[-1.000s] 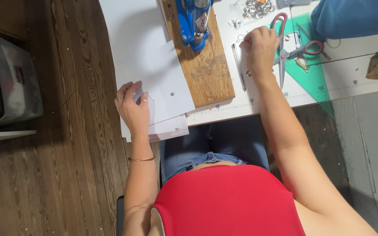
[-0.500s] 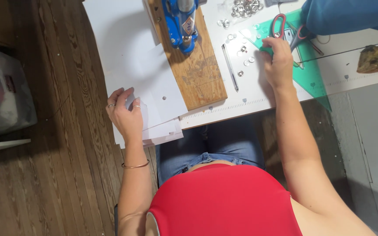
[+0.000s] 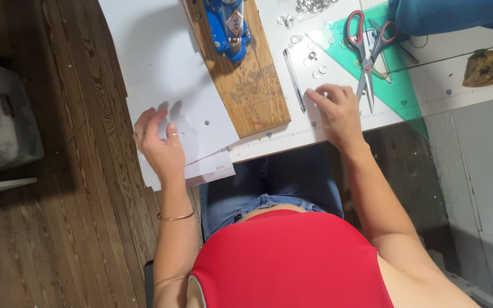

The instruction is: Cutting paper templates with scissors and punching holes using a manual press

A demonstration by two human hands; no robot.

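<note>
My left hand [image 3: 161,145] lies on a stack of white paper sheets [image 3: 161,68] at the table's left front corner, with its fingers curled over the edge of the top sheet. My right hand [image 3: 338,111] rests near the front edge of the white table [image 3: 292,134], fingertips pinched together just right of a silver pen [image 3: 294,80]. Anything between those fingertips is hidden. Small metal eyelets [image 3: 315,57] lie loose just beyond that hand. A blue hand press [image 3: 226,25] stands on a wooden board [image 3: 246,80] between my two hands.
Red-handled scissors [image 3: 366,51] lie on a green triangle ruler [image 3: 397,85] right of my right hand. Farther back are a heap of eyelets [image 3: 315,5], blue cloth [image 3: 452,14] and a brown rough lump [image 3: 489,68]. A grey bin [image 3: 1,114] stands on the wooden floor at left.
My right hand has come back from the scissors and eyelets toward the table's front edge, near the pen. My left hand has stayed on the paper, shifting slightly along its edge.
</note>
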